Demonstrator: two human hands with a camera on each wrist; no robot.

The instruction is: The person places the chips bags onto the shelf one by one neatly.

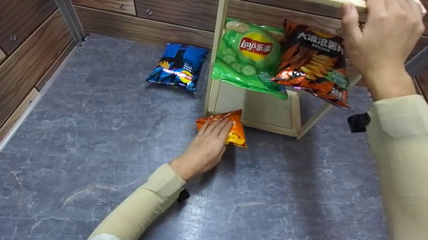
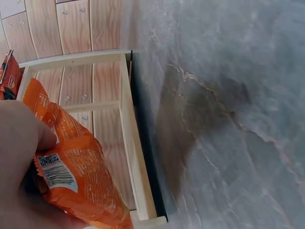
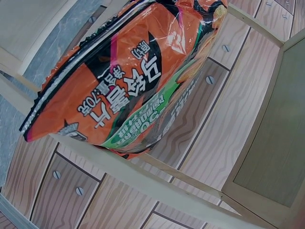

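My left hand (image 1: 205,147) grips a small orange chip bag (image 1: 237,130) low at the front of a wooden shelf rack (image 1: 304,123). In the left wrist view the thumb presses on the orange bag (image 2: 88,176) beside its barcode; the other fingertips are mostly hidden. My right hand (image 1: 389,39) holds the top board of the rack, thumb at its front edge. Below that board lie a green Lay's chip bag (image 1: 252,58) and a black-and-orange chip bag (image 1: 315,63), side by side. The right wrist view shows the black-and-orange bag (image 3: 128,81) close up, without the hand.
A blue chip bag (image 1: 180,66) lies on the grey marbled surface (image 1: 114,157) left of the rack. Wood-patterned panels (image 1: 174,8) stand behind and at both sides. Metal posts (image 1: 61,0) rise at the back corners.
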